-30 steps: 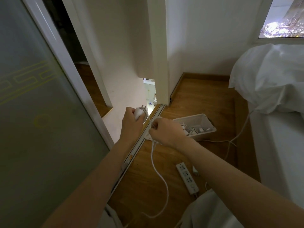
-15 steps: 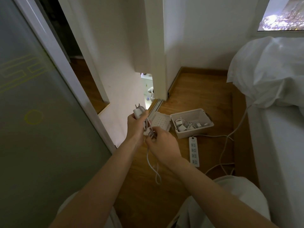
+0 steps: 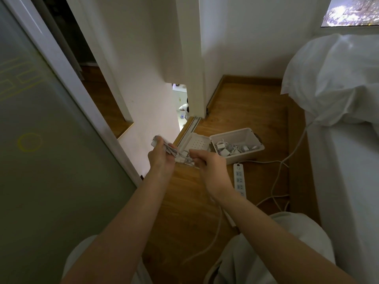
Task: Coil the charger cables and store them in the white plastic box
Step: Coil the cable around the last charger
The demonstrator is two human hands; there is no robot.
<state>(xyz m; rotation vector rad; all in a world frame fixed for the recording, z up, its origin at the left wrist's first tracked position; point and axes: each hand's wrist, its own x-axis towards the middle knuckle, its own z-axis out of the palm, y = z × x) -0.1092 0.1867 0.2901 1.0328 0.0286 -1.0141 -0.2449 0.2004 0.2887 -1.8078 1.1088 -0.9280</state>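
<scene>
Left hand: my fingers curl round the white charger and the loops of its cable, held above the floor.
Right hand: just right of the left. It pinches the cable where it leaves the loops, and the two hands are almost touching.
White plastic box: on the wooden floor, just beyond and right of my right hand. It is open on top, with several white chargers and cords lying inside.
Lid: stands tilted against the box's left end, directly beyond my hands.
Power strip: flat on the floor, just near of the box and close beside my right wrist. Its cord trails right toward the bed.
Left edge: a frosted glass door with a white frame runs close along my left forearm.
Far edge: the door track and a white wall post close off the corner beyond the lid.
Right edge: a white bed walls off that side.
Open room: bare floor lies between my forearms and beyond the box toward the far skirting.
</scene>
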